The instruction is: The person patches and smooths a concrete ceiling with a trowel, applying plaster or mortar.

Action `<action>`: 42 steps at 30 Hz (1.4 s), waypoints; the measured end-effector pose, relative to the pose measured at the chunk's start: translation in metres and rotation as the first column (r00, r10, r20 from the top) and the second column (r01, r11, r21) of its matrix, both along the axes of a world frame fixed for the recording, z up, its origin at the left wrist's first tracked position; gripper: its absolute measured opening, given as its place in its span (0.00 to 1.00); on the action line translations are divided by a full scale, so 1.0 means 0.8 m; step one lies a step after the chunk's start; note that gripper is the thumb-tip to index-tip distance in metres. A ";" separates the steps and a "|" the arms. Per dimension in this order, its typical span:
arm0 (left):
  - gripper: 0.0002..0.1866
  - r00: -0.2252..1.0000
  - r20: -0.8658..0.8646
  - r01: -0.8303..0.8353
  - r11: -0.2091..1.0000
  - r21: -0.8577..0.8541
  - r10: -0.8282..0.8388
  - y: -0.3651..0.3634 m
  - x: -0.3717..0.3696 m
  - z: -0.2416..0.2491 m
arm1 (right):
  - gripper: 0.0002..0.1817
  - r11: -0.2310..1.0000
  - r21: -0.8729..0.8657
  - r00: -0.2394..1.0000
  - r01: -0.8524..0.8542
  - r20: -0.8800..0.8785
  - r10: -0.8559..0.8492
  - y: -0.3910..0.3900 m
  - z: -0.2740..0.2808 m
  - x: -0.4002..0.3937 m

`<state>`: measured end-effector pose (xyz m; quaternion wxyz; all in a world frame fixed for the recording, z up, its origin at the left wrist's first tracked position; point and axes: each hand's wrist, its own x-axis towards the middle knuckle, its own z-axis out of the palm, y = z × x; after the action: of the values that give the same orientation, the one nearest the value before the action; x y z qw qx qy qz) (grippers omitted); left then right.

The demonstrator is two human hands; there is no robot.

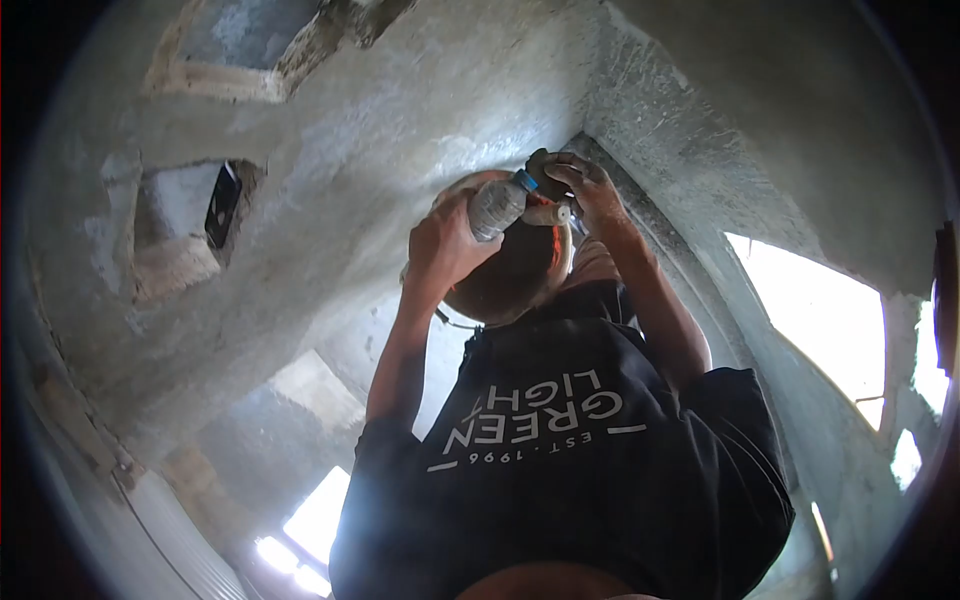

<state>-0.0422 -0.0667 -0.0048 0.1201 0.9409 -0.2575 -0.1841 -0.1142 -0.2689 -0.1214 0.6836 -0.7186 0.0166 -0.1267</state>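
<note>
My left hand (447, 240) is wrapped round a clear plastic bottle (496, 208) with a blue cap (525, 180). The bottle is tilted, its cap end toward my right hand (590, 190). My right hand's fingers are closed on a dark, rounded, flat-looking piece (544, 178), whose kind I cannot make out. Just below that piece shows a pale, rod-like handle (548, 214) with a hole in its end; what it belongs to is hidden. Under both hands stands a round bucket (563, 262) with an orange inner wall and dark contents.
Grey plastered walls (370, 130) meet in a corner ahead. A wall recess (180, 215) on the left has a dark flat object (222, 205) leaning in it. Bright openings (815, 315) are at the right and lower left. My dark printed shirt (560, 480) fills the lower middle.
</note>
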 end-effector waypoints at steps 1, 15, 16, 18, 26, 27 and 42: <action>0.28 1.000 -0.002 -0.029 0.993 -0.118 0.029 0.009 -0.001 -0.001 | 0.18 0.967 0.252 0.982 0.032 -0.187 0.016 0.004 0.009 0.001; 0.20 0.754 -0.358 -0.637 0.476 -0.606 0.552 0.193 -0.046 -0.021 | 0.13 0.977 0.084 0.850 -0.195 -0.482 0.211 0.069 0.014 0.008; 0.20 0.742 -0.327 -0.647 0.496 -0.579 0.586 0.205 -0.052 -0.025 | 0.13 0.973 0.080 0.843 -0.216 -0.488 0.227 0.079 0.012 0.009; 0.22 0.752 -0.238 -0.623 0.545 -0.561 0.615 0.226 -0.069 -0.039 | 0.13 0.944 -0.100 0.860 -0.314 -0.452 0.238 0.101 0.001 0.007; 0.28 0.556 -0.269 -0.725 0.299 -0.621 0.787 0.233 -0.123 -0.099 | 0.16 0.559 -0.623 0.826 -0.547 -0.510 0.241 0.146 -0.122 0.006; 0.28 0.542 -0.279 -0.732 0.281 -0.621 0.793 0.230 -0.125 -0.110 | 0.18 0.544 -0.611 0.790 -0.575 -0.589 0.173 0.150 -0.119 0.010; 0.27 0.454 0.018 -0.554 0.298 -0.778 0.891 0.209 -0.143 -0.142 | 0.16 0.743 -0.587 0.943 -0.322 -0.269 0.196 0.193 -0.233 0.020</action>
<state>-0.1564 0.1002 -0.1184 0.4610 0.8454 0.1472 0.2261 -0.0985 -0.1149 -0.3075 0.4137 -0.9074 -0.0616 0.0405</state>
